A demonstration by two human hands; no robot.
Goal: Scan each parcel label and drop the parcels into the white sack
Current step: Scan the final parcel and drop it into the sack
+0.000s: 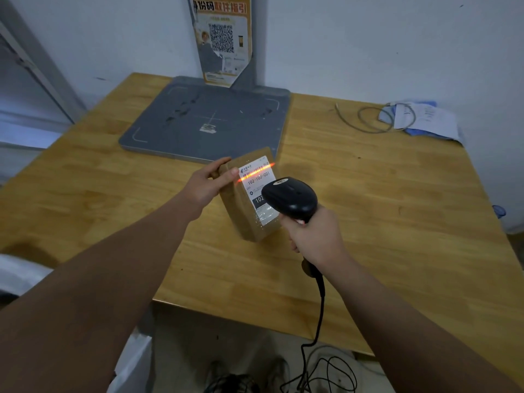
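White sack (135, 361): we make out only a white edge below the left forearm, cut off by the frame. We cannot see its mouth or contents.

Left hand (208, 184) grips the far end of the brown parcel (241, 214), thumb on the top face and fingers curled behind. The parcel's long axis runs from this hand back toward the right hand, and its label (259, 180) faces up. We cannot tell whether its near end touches the table (382, 222).

Right hand (314, 236) is wrapped round the handle of the black scanner (292, 198), whose head covers the label's near part. A red line (255, 172) crosses the barcode just beside the left thumb. The small print is unreadable.

The cable (320, 313) drops below the right wrist.
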